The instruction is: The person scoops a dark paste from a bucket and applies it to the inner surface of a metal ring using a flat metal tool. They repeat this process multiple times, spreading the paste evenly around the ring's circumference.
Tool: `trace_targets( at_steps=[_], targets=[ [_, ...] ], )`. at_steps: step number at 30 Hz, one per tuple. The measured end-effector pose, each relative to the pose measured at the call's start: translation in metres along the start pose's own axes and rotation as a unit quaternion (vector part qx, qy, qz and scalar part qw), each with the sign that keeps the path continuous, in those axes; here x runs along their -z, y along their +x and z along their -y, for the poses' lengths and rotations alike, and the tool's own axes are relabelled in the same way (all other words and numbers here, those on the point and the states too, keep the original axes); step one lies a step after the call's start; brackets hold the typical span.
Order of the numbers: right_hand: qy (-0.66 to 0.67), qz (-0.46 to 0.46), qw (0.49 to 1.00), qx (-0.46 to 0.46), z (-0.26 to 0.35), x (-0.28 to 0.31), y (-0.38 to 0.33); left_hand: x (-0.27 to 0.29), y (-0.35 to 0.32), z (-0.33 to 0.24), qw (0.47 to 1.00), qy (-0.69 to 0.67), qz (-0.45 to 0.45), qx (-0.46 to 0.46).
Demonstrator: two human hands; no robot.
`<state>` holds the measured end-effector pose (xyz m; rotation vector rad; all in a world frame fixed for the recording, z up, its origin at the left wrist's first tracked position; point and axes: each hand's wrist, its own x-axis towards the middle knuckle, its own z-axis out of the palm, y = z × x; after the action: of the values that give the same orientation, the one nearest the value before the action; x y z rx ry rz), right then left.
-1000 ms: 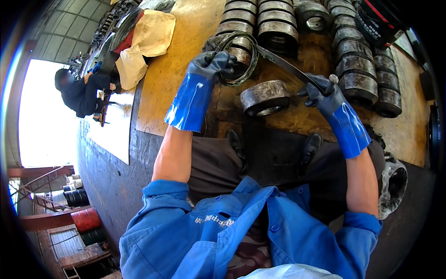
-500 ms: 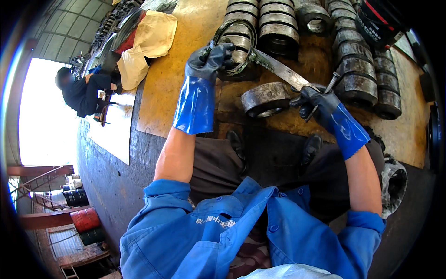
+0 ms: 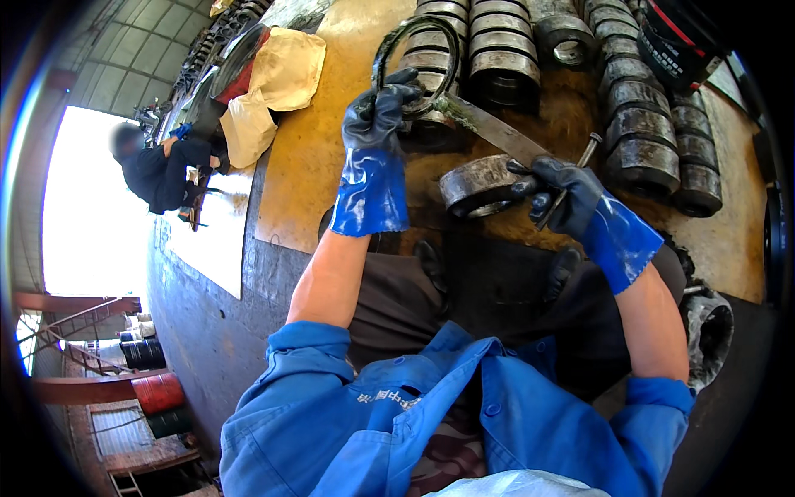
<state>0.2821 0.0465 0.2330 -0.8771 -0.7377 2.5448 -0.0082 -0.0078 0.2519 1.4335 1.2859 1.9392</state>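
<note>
From my head camera: my left hand point(image 3: 383, 108), in a blue rubber glove, pinches a black rubber ring seal point(image 3: 411, 50) held up over the stacked steel rings point(image 3: 497, 50). My right hand point(image 3: 556, 192) is closed around a thin metal tool point(image 3: 571, 176) and touches the rusty steel ring point(image 3: 479, 184) lying just left of it. A flat grey metal strip point(image 3: 497, 128) runs diagonally between both hands. Yellowish cloth point(image 3: 277, 79) lies far left; no labels are readable.
</note>
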Motion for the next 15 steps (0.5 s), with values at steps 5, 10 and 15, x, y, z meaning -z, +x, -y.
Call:
trace_targets(
  at_steps=[5,10,15],
  targets=[
    [0.045,0.015,0.998,-0.029,0.000,-0.007,0.001,-0.004,-0.002,-0.008,0.996,-0.037,-0.047,0.061],
    [0.101,0.083,0.990,-0.051,0.002,-0.005,0.004,0.001,0.002,0.002,0.995,-0.071,-0.057,0.043],
    [0.144,0.072,0.986,-0.041,0.007,-0.016,0.000,0.007,0.007,-0.005,0.990,-0.107,-0.053,0.075]
  ],
)
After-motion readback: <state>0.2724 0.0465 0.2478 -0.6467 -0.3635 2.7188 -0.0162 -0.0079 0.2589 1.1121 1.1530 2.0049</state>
